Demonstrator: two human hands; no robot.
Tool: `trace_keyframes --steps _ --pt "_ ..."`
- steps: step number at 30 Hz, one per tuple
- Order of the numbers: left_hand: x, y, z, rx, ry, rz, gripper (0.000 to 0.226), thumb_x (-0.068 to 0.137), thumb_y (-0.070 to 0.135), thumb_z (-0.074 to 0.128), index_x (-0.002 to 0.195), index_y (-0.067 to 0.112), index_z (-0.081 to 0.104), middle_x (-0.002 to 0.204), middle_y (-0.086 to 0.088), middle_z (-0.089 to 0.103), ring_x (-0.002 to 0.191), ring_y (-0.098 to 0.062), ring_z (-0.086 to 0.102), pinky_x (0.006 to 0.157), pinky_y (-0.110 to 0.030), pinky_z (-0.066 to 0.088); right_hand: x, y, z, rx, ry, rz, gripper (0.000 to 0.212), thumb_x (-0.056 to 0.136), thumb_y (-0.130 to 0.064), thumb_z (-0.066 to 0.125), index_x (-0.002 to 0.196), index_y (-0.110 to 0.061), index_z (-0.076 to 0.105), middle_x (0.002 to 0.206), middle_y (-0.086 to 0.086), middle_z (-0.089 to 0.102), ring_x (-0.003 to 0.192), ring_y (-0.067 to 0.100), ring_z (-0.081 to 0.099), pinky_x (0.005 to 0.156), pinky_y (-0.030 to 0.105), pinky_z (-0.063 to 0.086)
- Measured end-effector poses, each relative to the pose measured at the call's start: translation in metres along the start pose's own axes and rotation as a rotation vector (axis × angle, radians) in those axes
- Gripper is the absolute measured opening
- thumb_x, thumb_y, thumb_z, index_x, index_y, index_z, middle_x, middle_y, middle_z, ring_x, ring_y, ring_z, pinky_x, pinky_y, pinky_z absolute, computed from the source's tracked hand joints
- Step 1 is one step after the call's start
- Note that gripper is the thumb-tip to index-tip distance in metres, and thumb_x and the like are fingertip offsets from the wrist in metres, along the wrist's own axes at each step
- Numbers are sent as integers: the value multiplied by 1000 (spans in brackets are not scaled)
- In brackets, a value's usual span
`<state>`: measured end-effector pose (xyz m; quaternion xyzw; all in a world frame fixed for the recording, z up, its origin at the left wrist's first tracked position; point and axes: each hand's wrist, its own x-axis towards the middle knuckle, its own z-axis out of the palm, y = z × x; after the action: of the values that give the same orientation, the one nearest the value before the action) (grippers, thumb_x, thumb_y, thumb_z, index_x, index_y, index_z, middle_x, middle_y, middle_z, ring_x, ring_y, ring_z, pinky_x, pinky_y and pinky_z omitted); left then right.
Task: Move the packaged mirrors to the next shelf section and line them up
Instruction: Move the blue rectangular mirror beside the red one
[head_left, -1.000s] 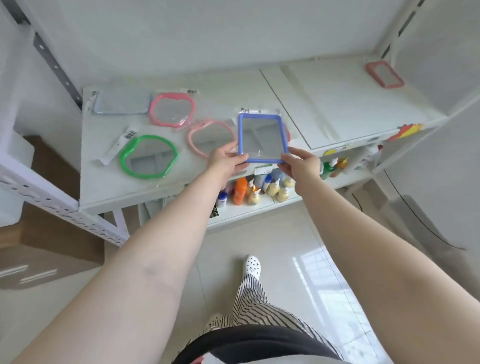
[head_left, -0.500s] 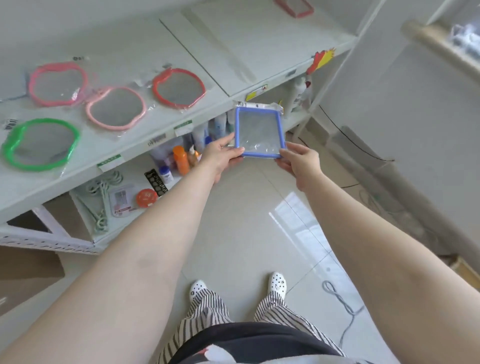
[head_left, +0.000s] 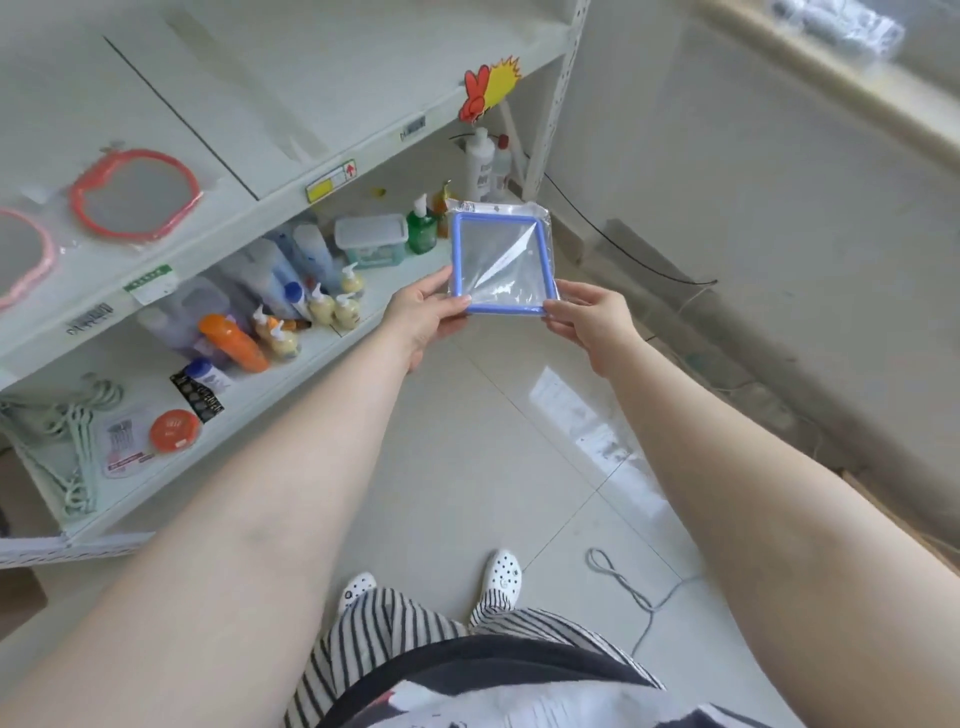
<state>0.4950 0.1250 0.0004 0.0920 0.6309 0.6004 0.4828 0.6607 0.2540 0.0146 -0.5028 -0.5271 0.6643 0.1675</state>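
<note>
Both hands, left hand (head_left: 426, 312) and right hand (head_left: 587, 317), pinch the blue mirror (head_left: 498, 265) mid-carry off the shelf (head_left: 291, 88); next likely calls for laying it on the right section.

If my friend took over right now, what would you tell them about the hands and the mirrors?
Both hands hold the blue square mirror in its plastic bag: left hand at its near left corner, right hand at its near right corner, out over the floor in front of the shelves.
A red mirror and a pink mirror lie on the top shelf.
Left to do: set the blue one on the shelf and line it up.
</note>
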Motion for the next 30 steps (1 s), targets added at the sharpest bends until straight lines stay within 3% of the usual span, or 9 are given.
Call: trace_keyframes --steps 4,9,13,20,27,30 --pt "19 18 32 31 -16 7 61 87 -5 60 141 15 45 121 -12 65 85 -10 65 79 -20 56 27 -17 -30 21 -3 -9 47 81 -2 71 127 -6 59 101 7 71 77 14 73 82 22 58" --pt "55 42 51 50 -12 19 62 86 -8 59 142 15 44 112 -9 65 87 -10 65 76 -16 57 65 -37 -39 60 -6 -32 48 83 -1 70 128 -4 58 114 10 67 86 17 72 86 24 57" --pt "96 61 57 52 -13 9 64 86 -9 59 142 14 43 120 -11 66 89 -12 66 73 -16 58 104 -59 -38 39 -5 -51 48 82 0 70 128 -2 58 121 12 65 87 16 72 89 27 57" --pt "172 108 75 66 -51 17 62 86 -6 61 141 18 46 125 -8 64 93 -12 66 70 -16 58 170 -113 -39 26 37 -93 45 82 4 67 127 1 58 116 14 66 90 20 71 78 18 58" --pt "223 140 89 58 -34 27 61 86 -3 63 140 22 47 127 -6 64 95 -11 67 70 -15 57 242 -147 -42 6 27 -53 47 79 2 71 125 -3 61 118 18 66 92 25 72 88 31 57" --pt "248 155 94 24 6 49 62 87 -3 61 142 20 44 120 -4 65 89 -11 67 74 -17 56 275 -170 -39 -25 -34 -73 49 80 0 71 127 -3 59 114 16 67 90 22 73 84 26 58"
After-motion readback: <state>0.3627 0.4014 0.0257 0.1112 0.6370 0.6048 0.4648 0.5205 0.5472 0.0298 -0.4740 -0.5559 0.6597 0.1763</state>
